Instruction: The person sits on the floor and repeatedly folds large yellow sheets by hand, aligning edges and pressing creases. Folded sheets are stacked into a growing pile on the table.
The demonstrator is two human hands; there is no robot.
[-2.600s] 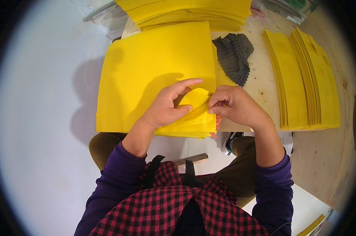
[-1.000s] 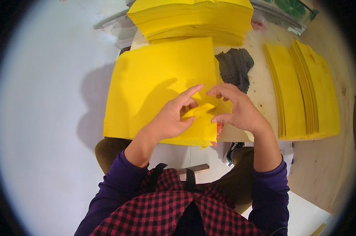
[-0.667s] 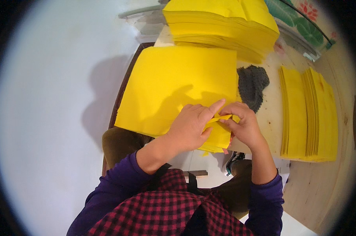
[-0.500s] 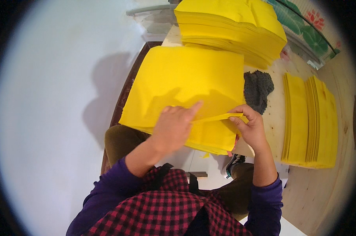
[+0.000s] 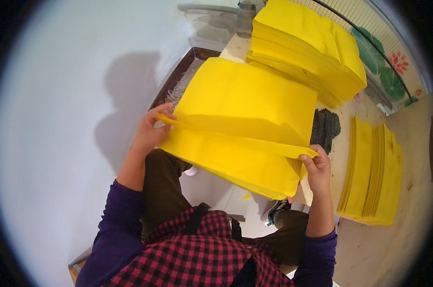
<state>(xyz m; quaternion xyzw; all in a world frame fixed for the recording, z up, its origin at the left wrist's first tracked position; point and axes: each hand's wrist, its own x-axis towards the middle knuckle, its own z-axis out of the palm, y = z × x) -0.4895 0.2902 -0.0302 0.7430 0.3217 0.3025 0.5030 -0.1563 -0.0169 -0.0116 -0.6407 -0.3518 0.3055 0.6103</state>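
Note:
A stack of large yellow sheets [image 5: 226, 182], paper or thin cloth, lies in front of me. The near edge of its top yellow sheet [image 5: 245, 103] is lifted and folded over along a long strip. At the left end of that fold, my left hand [image 5: 152, 126] pinches the edge between thumb and fingers. My right hand [image 5: 318, 165] grips the folded right end, thumb on the near side. Between the two hands the edge stretches across the stack, slanting down to the right.
A taller pile of yellow sheets [image 5: 302, 52] stands behind, near a glass jar [image 5: 245, 19]. On the right are narrow folded yellow bundles [image 5: 372, 172] on a wooden board [image 5: 338, 143]. A crumpled dark grey cloth [image 5: 325, 129] lies beside the stack. The white wall [image 5: 59, 143] is at left.
My left hand has moved from the middle of the fold to its left end and taken hold there. My right hand still holds the right end. The view has shifted slightly.

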